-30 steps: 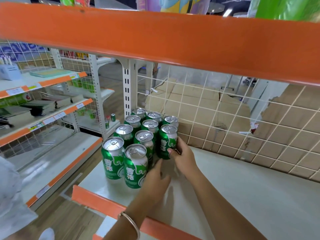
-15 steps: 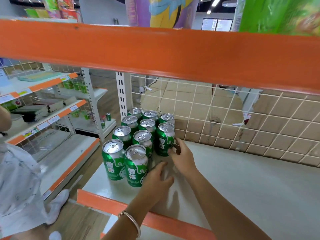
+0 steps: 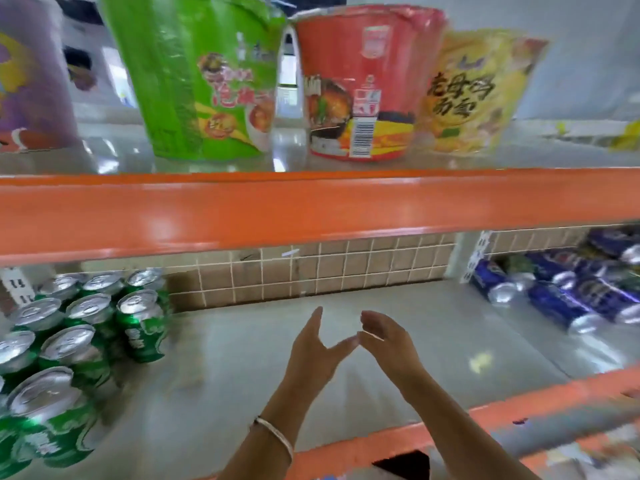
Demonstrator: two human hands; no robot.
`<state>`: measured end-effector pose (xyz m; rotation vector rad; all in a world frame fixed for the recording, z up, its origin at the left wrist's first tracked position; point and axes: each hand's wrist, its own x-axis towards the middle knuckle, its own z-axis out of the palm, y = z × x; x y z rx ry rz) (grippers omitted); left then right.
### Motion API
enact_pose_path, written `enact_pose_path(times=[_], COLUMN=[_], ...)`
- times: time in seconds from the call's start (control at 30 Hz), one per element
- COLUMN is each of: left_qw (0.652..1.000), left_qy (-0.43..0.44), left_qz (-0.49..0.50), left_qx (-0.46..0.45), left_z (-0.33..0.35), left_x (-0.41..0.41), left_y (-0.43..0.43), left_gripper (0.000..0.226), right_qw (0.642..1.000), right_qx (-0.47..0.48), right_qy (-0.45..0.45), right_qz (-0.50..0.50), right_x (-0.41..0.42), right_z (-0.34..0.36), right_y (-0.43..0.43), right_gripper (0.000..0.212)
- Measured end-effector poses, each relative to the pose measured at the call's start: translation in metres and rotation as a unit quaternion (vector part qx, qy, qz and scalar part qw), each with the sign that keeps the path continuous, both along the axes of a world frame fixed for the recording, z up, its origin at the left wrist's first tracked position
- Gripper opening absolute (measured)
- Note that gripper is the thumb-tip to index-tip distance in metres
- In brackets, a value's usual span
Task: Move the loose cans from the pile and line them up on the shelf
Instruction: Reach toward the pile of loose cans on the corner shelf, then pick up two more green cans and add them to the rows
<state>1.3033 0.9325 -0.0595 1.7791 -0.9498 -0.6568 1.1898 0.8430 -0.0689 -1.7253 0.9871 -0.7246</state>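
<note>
Several green cans (image 3: 140, 323) stand upright in rows at the left end of the white shelf (image 3: 242, 375). A pile of blue cans (image 3: 554, 299) lies on its side at the right end. Over the bare middle of the shelf, my left hand (image 3: 313, 355) and my right hand (image 3: 386, 344) hover side by side. Both have relaxed fingers and hold nothing. A thin bangle circles my left wrist.
An orange shelf edge (image 3: 311, 209) crosses the view above my hands, carrying green (image 3: 204, 81), red (image 3: 363, 84) and yellow (image 3: 478, 95) noodle cups. A wire grid backs the shelf. An orange lip (image 3: 519, 400) runs along the shelf front.
Both hands have left the green cans and moved right to the middle of the shelf. The view has swung right and up, bringing the blue cans and noodle cups into sight.
</note>
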Motion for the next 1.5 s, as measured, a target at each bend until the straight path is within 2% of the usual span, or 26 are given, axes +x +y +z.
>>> enact_pose_path(times=[0.1,0.3,0.53,0.73,0.9,1.03,1.13,1.3,1.37,1.43,1.5], left_qw=[0.998,0.988,0.970,0.953,0.948,0.951,0.953,0.957,0.962,0.969,0.979], left_qy=[0.027,0.023,0.023,0.044,0.028,-0.004,-0.006,0.023,0.005,-0.007,-0.035], left_qz=[-0.054,-0.150,-0.243,-0.300,-0.316,-0.309,-0.301,-0.287,-0.274,-0.246,-0.194], left_qx=[-0.002,-0.007,-0.016,-0.020,-0.018,-0.024,-0.013,-0.011,0.002,0.024,0.043], left_z=[0.008,0.026,0.032,0.038,0.041,0.045,0.046,0.046,0.043,0.042,0.041], left_x=[-0.061,-0.152,-0.241,-0.299,-0.340,-0.370,-0.386,-0.395,-0.391,-0.381,-0.365], left_y=[-0.047,-0.118,-0.175,-0.222,-0.275,-0.325,-0.365,-0.422,-0.434,-0.446,-0.459], left_gripper=[0.092,0.095,0.097,0.100,0.101,0.099,0.101,0.103,0.093,0.079,0.066], right_qw=[0.999,0.986,0.961,0.953,0.946,0.946,0.947,0.948,0.948,0.949,0.953], right_qx=[0.011,0.031,0.033,0.019,0.020,0.014,0.017,0.028,0.035,0.038,0.034], right_qy=[-0.004,-0.058,-0.096,-0.079,-0.076,-0.071,-0.063,-0.059,-0.056,-0.053,-0.017], right_qz=[-0.044,-0.150,-0.259,-0.291,-0.316,-0.316,-0.316,-0.311,-0.310,-0.308,-0.301], right_x=[-0.074,-0.181,-0.274,-0.333,-0.371,-0.398,-0.417,-0.437,-0.442,-0.446,-0.449], right_z=[0.006,0.017,0.023,0.034,0.037,0.045,0.049,0.053,0.052,0.052,0.052], right_y=[-0.031,-0.074,-0.100,-0.127,-0.168,-0.214,-0.252,-0.302,-0.321,-0.340,-0.363], right_gripper=[0.048,0.051,0.053,0.062,0.063,0.048,0.062,0.064,0.060,0.045,0.040])
